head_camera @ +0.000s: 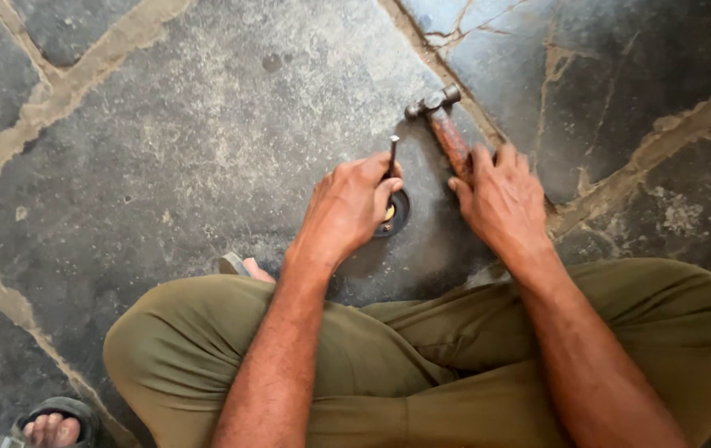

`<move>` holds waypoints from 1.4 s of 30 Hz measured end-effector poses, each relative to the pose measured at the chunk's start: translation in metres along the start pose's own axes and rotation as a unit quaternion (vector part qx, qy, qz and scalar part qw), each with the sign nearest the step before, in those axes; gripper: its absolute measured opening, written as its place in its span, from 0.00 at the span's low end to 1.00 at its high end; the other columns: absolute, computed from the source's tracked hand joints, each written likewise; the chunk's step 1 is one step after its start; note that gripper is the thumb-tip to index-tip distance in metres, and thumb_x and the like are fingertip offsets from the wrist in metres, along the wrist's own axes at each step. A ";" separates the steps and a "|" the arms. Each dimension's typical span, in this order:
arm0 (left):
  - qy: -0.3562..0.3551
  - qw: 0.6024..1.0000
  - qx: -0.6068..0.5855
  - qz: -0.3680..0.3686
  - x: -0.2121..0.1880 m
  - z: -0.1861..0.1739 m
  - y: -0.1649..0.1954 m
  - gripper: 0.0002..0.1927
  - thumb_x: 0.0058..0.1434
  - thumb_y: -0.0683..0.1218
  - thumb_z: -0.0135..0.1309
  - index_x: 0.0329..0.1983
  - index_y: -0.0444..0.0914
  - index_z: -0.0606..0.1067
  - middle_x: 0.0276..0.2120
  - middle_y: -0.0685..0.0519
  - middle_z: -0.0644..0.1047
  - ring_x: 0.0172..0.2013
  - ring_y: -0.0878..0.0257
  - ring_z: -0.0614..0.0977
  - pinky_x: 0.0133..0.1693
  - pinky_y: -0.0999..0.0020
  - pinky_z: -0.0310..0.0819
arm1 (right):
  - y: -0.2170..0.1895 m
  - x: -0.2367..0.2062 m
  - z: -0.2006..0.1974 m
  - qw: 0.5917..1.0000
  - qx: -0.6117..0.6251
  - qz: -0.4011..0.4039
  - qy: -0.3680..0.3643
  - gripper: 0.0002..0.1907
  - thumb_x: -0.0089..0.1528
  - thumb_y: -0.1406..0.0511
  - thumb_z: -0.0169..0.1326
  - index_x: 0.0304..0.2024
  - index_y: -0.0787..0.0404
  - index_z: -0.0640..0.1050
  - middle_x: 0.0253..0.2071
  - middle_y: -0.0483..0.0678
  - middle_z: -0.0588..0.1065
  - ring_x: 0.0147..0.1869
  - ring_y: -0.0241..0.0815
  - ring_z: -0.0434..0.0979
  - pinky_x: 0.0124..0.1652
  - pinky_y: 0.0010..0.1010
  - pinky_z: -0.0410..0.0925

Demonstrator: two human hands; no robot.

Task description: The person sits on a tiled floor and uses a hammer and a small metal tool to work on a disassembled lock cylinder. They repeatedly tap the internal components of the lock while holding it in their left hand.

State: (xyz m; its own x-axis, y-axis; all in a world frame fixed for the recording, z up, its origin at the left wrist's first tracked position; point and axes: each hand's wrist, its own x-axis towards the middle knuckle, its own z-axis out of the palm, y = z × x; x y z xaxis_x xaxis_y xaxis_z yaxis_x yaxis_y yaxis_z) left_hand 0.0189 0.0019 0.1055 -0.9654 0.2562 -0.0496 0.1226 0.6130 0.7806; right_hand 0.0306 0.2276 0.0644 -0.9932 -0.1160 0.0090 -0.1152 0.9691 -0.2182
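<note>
Item one: my left hand (345, 211), closed around a thin metal punch (392, 155) that stands nearly upright, its tip set on a small dark round part (397, 214) lying on the floor. The hand covers most of that part; I see what may be a yellowish centre, though the view is too cramped to be sure.

Item two: my right hand (500, 199), at three o'clock from the left, fingers curled onto the reddish handle of a hammer (442, 120). The hammer lies flat, its steel head pointing to about eleven o'clock, just beside the punch top but apart from it.

Item three: olive trousers (422, 357), legs folded, filling the six o'clock side beneath both forearms.

Item four: a sandalled foot (55, 427) at the far seven o'clock corner; another sandal edge (235, 265) peeks out by my left wrist.

Item five: stone floor (164, 141), dark slabs with pale mortar joints.
</note>
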 end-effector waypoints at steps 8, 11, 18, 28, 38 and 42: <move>-0.034 0.999 0.003 -0.012 0.001 0.003 -0.001 0.06 0.64 0.46 0.56 0.41 0.39 0.77 0.32 0.40 0.80 0.37 0.38 0.82 0.37 0.45 0.74 | -0.031 -0.002 -0.003 0.963 0.209 0.020 -0.170 0.19 0.62 0.57 0.60 0.49 0.62 0.75 0.28 0.56 0.80 0.36 0.58 0.81 0.38 0.49 0.70; -0.043 0.999 0.008 -0.018 0.002 0.006 -0.003 0.06 0.65 0.45 0.55 0.41 0.39 0.76 0.33 0.40 0.80 0.38 0.38 0.82 0.37 0.45 0.74 | -0.028 -0.004 0.000 0.967 0.174 -0.002 -0.184 0.16 0.62 0.59 0.60 0.47 0.61 0.76 0.29 0.57 0.80 0.38 0.61 0.81 0.38 0.51 0.69; -0.002 0.999 0.014 0.046 0.002 0.018 -0.009 0.05 0.67 0.43 0.52 0.43 0.39 0.75 0.37 0.42 0.79 0.39 0.38 0.80 0.38 0.45 0.72 | -0.023 0.001 -0.001 0.970 0.193 0.006 -0.151 0.18 0.63 0.62 0.60 0.53 0.62 0.73 0.30 0.57 0.79 0.37 0.61 0.80 0.37 0.50 0.69; -0.022 0.993 0.073 0.087 0.009 0.034 -0.024 0.06 0.64 0.47 0.56 0.40 0.42 0.80 0.36 0.46 0.80 0.40 0.44 0.82 0.42 0.49 0.76 | -0.017 0.003 -0.002 0.870 0.489 -0.043 -0.050 0.14 0.68 0.67 0.59 0.55 0.63 0.77 0.42 0.46 0.79 0.43 0.32 0.80 0.41 0.25 0.75; -0.023 0.964 0.097 -0.248 0.004 0.005 -0.055 0.39 0.68 0.67 0.44 0.70 0.35 0.60 0.52 0.28 0.75 0.55 0.32 0.75 0.56 0.42 0.66 | 0.003 0.010 0.013 0.810 0.575 0.119 0.007 0.11 0.68 0.62 0.59 0.40 0.66 0.81 0.30 0.46 0.79 0.29 0.30 0.78 0.29 0.24 0.72; -0.051 0.958 0.102 -0.263 -0.002 0.006 -0.097 0.32 0.72 0.63 0.41 0.61 0.31 0.70 0.54 0.30 0.76 0.58 0.36 0.76 0.59 0.45 0.66 | 0.003 0.010 0.008 0.750 0.647 0.140 0.018 0.11 0.68 0.62 0.58 0.41 0.65 0.81 0.30 0.46 0.79 0.28 0.32 0.78 0.28 0.24 0.72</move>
State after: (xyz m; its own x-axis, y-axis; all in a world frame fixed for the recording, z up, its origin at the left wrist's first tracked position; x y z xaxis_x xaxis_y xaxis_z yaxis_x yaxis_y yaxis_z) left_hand 0.0106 -0.0538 0.0257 -0.8794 -0.0621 -0.4720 -0.3221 0.8076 0.4939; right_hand 0.0209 0.2276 0.0556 -0.9779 0.0806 -0.1927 0.1873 -0.0700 -0.9798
